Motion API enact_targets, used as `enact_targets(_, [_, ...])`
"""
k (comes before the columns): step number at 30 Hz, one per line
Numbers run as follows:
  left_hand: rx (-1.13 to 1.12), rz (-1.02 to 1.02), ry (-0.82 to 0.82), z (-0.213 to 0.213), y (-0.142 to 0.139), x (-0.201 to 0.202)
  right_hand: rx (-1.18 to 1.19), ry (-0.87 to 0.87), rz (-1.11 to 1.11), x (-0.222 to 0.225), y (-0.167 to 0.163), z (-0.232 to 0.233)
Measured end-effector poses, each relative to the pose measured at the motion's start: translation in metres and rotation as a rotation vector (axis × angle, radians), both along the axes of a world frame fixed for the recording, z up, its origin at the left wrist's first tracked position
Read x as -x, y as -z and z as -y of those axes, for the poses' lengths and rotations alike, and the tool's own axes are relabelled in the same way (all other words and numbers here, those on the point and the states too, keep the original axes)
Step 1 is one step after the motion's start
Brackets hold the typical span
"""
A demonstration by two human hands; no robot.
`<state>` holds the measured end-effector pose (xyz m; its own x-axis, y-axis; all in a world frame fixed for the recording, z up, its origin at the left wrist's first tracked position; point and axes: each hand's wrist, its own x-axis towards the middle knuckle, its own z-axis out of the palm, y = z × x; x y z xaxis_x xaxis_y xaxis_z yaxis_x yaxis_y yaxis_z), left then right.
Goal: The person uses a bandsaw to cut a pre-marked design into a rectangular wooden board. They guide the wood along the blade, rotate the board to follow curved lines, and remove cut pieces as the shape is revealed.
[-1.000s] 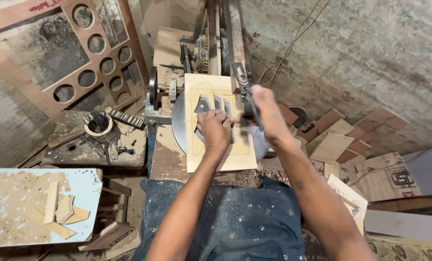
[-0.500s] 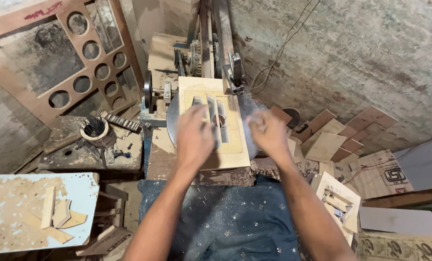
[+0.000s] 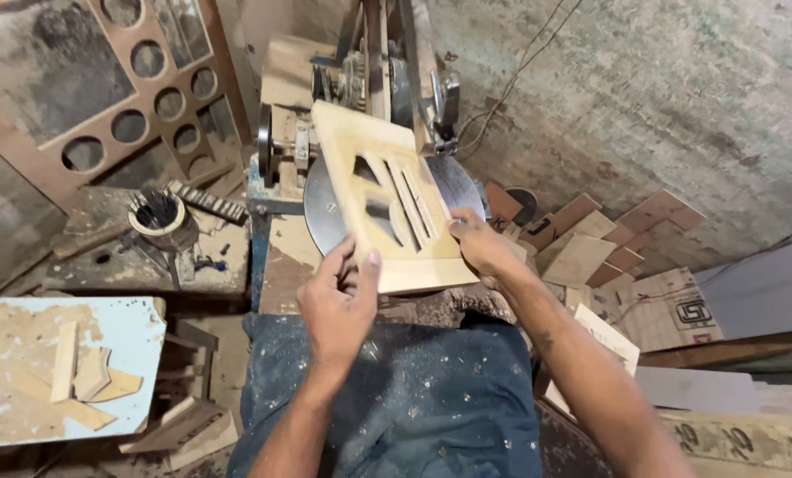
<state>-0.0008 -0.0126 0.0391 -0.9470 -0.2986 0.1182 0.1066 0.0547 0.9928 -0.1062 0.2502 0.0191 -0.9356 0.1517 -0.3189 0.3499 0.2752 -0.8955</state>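
At the bottom middle of the frame are the person's dusty blue trousers (image 3: 396,398), and both arms are cut off by the bottom edge. The left hand (image 3: 341,305) sits just above the lap, its thumb up and its fingers curled onto the near left edge of a pale wooden panel (image 3: 387,199). The fingertips go behind the wood, so how tight they grip cannot be told. The right hand (image 3: 480,243) is a little higher and to the right, and its fingers pinch the panel's right edge. The panel is in the middle of the frame, tilted, with long slots and pointed shapes cut out of it. It hides most of the round grey metal plate (image 3: 320,212) under it.

At the lower left is a light blue board (image 3: 121,345) with wood scraps on it, cut off by the left edge. Above it is a dusty bench with a round tin of nails (image 3: 157,212). On the right lie many flat wood pieces (image 3: 591,248) in a pile.

Farther back, at top middle, stands the saw machine (image 3: 387,62), partly hidden by the panel. At the upper left leans a brown board with round holes (image 3: 148,97). A rough grey wall (image 3: 644,88) fills the upper right.
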Motion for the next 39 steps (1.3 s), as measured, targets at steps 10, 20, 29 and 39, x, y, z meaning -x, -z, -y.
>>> enact_targets(10, [-0.080, -0.278, 0.256, -0.061, 0.039, 0.116, 0.970, -0.307, 0.293, -0.014, -0.016, -0.030])
enact_targets(20, [-0.163, -0.282, 0.186, -0.063, 0.042, 0.123, 1.147, -0.397, 0.345, -0.029, -0.052, -0.012])
enact_targets(29, [-0.152, -0.299, 0.149, -0.073, 0.046, 0.130, 0.998, -0.335, 0.263, -0.032, -0.075, 0.002])
enact_targets(39, [-0.147, -0.252, 0.196, -0.083, 0.054, 0.139, 1.004, -0.408, 0.295, -0.032, -0.083, -0.003])
